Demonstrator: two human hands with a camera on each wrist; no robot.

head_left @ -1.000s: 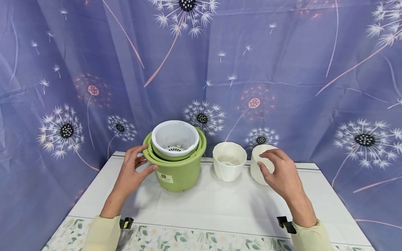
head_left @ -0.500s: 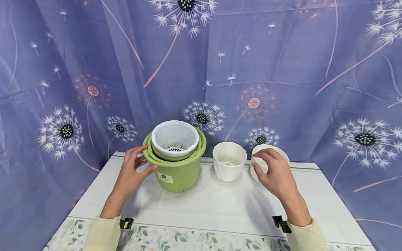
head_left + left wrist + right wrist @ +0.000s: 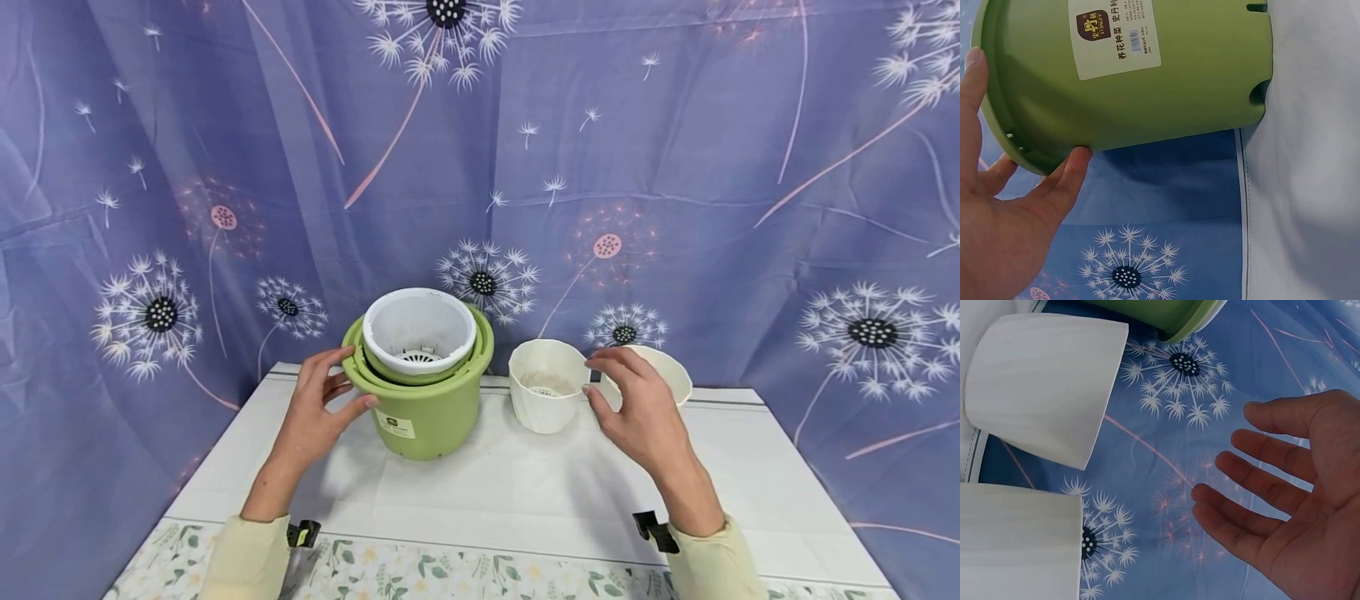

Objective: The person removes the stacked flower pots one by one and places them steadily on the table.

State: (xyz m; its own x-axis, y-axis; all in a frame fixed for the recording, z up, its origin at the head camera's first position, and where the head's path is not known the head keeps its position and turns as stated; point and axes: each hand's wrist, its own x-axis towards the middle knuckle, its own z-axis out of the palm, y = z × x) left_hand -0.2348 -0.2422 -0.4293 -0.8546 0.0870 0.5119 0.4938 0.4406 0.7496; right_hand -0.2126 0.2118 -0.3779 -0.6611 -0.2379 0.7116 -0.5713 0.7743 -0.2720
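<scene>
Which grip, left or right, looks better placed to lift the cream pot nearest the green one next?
Probably the right grip: it holds nothing and hovers close beside that cream pot, while the left grip holds the green pot on its farther side.

This is a booth-like nook: dandelion-print curtains (image 3: 675, 125) wall in a desk (image 3: 487, 492) behind and on both sides. Whether home or workplace, they hide.
</scene>
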